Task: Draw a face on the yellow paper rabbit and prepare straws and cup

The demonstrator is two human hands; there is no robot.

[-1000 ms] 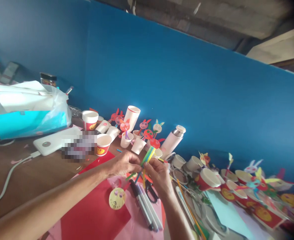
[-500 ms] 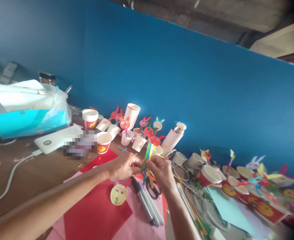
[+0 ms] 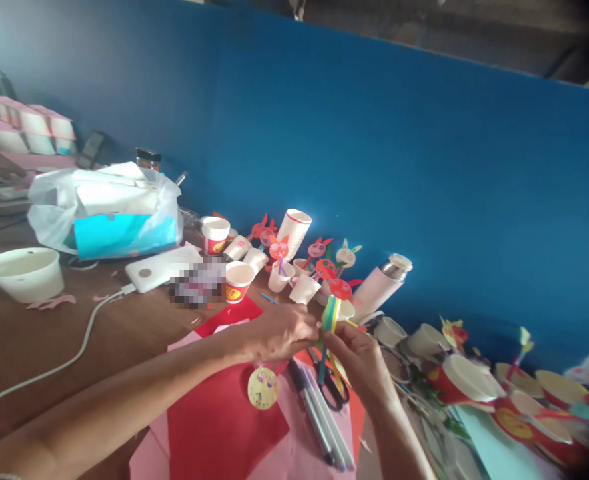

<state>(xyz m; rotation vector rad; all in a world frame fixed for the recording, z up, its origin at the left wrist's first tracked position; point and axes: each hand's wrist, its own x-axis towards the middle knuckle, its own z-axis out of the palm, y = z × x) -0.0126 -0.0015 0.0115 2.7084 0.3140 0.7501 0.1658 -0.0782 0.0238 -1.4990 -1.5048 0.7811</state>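
Pinching straws point(image 3: 330, 315) between left hand point(image 3: 284, 331) and right hand point(image 3: 357, 353), bunching them upright above red paper point(image 3: 224, 413) near desk point(image 3: 19, 333) middle, markers point(image 3: 324, 427) lying beneath.

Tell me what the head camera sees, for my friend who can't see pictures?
Two bare hands, the left hand and the right hand, together hold a small bunch of coloured straws above red paper on a cluttered craft table. Marker pens, scissors and a yellow paper face lie just below; paper cups with bunny faces stand against a blue wall.
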